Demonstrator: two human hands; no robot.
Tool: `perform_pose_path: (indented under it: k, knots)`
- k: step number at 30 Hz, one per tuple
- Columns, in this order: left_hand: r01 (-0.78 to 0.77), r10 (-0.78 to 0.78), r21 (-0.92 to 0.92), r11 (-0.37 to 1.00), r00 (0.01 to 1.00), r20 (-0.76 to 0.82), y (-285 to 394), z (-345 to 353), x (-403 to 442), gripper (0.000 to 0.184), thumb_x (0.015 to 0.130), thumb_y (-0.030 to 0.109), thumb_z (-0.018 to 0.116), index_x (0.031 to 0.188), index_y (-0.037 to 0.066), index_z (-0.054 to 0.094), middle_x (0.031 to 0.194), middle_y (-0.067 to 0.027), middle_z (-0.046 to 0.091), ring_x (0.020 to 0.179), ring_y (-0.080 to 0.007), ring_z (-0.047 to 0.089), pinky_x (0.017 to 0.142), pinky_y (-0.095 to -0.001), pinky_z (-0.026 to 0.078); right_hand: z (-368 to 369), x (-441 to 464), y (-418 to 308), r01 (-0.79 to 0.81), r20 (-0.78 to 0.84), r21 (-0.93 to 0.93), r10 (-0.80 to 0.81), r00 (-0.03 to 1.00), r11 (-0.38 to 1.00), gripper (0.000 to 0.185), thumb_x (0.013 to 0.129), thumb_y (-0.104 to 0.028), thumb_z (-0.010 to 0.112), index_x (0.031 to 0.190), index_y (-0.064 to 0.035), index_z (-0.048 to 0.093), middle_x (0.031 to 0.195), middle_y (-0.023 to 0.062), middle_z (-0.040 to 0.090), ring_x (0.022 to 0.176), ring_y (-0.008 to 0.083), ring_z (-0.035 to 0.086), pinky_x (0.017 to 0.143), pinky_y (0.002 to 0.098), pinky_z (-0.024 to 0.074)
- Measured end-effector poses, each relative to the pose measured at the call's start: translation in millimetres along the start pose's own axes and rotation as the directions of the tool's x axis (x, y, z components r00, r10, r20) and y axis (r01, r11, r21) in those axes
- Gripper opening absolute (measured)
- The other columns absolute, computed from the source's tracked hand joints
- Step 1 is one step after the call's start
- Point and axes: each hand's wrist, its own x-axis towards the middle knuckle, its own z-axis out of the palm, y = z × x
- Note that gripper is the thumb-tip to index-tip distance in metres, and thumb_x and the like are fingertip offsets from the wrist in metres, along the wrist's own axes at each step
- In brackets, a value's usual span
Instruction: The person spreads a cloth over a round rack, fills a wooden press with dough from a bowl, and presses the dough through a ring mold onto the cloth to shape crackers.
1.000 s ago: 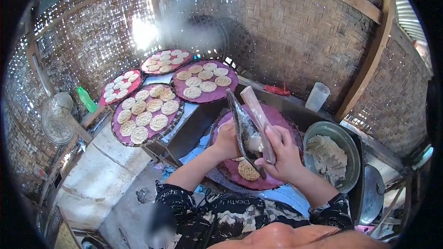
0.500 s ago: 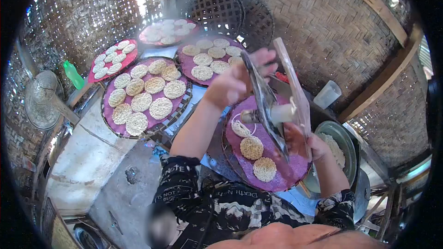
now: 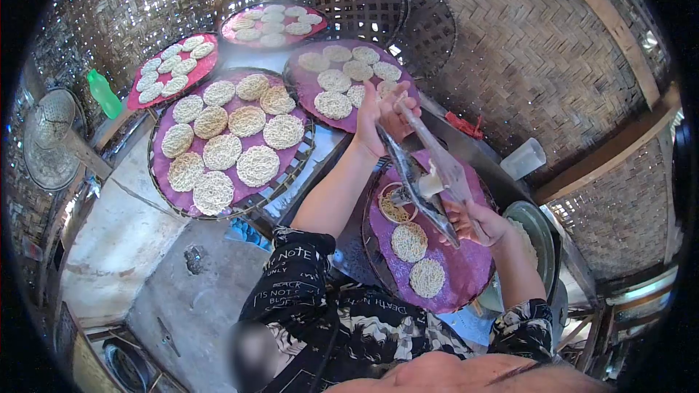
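Note:
Both my hands are closed on a two-handled noodle press [image 3: 415,173], two long flat bars with a pale plunger between them. My left hand [image 3: 386,113] wraps the far ends of the bars, and my right hand [image 3: 480,222] wraps the near ends. Under the press's barrel, a ring [image 3: 397,202] lies on a purple-covered round tray [image 3: 466,269], with noodle strands inside it. Nearer me on that tray lie two round noodle cakes, one [image 3: 409,241] by the ring and another [image 3: 427,277] closer to my body.
To the left, a woven tray [image 3: 237,135] bears several noodle cakes; more loaded trays stand behind it. A green basin [image 3: 542,225] holding pale dough is at the right. Also around are a translucent cup [image 3: 523,159], a green bottle [image 3: 105,94] and a bamboo wall [image 3: 524,44].
My left hand has gone from loosely spread to closed around the far bar ends. The bars have drawn closer together, and noodle strands now fill more of the ring. The view has shifted slightly.

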Motion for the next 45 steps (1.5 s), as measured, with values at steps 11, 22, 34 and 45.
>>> perform_pose_path:
  k: [11, 22, 34, 45]
  knots:
    - [-0.123, 0.136, 0.101, 0.987, 0.981, -0.135, 9, -2, -31, 0.061, 0.081, 0.066, 0.035, 0.110, 0.016, 0.053, 0.076, -0.0032, 0.056, 0.077, -0.0227, 0.058, 0.060, -0.0361, 0.048, 11, 14, -5, -0.038, -0.115, -0.116, 0.024, 0.993, 0.993, 0.061, 0.079, -0.051, 0.057, 0.108, 0.0026, 0.051, 0.090, 0.0137, 0.062, 0.072, 0.0209, 0.063, 0.061, 0.0293, 0.0514]
    - [-0.093, 0.092, 0.009, 0.996, 0.972, -0.214, -12, -31, -11, 0.052, 0.081, 0.065, 0.040, 0.098, 0.018, 0.056, 0.066, -0.0010, 0.054, 0.070, -0.0212, 0.056, 0.054, -0.0343, 0.043, 16, -3, -23, -0.052, -0.359, -0.265, -0.048, 0.932, 0.963, 0.051, 0.075, -0.042, 0.065, 0.098, 0.0029, 0.057, 0.077, 0.0084, 0.061, 0.063, 0.0159, 0.060, 0.056, 0.0285, 0.0502]
    - [-0.056, 0.074, 0.061, 0.997, 0.936, -0.343, -10, -18, -33, 0.051, 0.081, 0.063, 0.042, 0.092, 0.015, 0.054, 0.064, -0.0018, 0.054, 0.065, -0.0214, 0.056, 0.057, -0.0366, 0.046, 43, -2, -1, -0.068, -0.404, -0.214, -0.025, 0.915, 0.975, 0.048, 0.075, -0.043, 0.065, 0.089, 0.0023, 0.058, 0.071, 0.0086, 0.060, 0.052, 0.0146, 0.057, 0.045, 0.0258, 0.0451]
    - [-0.049, 0.060, 0.041, 0.998, 0.934, -0.353, -18, -28, -26, 0.060, 0.078, 0.069, 0.040, 0.100, 0.014, 0.050, 0.065, -0.0035, 0.052, 0.066, -0.0220, 0.054, 0.060, -0.0331, 0.044, 43, -7, -1, -0.096, -0.509, -0.302, -0.076, 0.857, 0.949, 0.044, 0.074, -0.040, 0.068, 0.090, 0.0002, 0.058, 0.067, 0.0047, 0.058, 0.050, 0.0125, 0.054, 0.045, 0.0260, 0.0454]
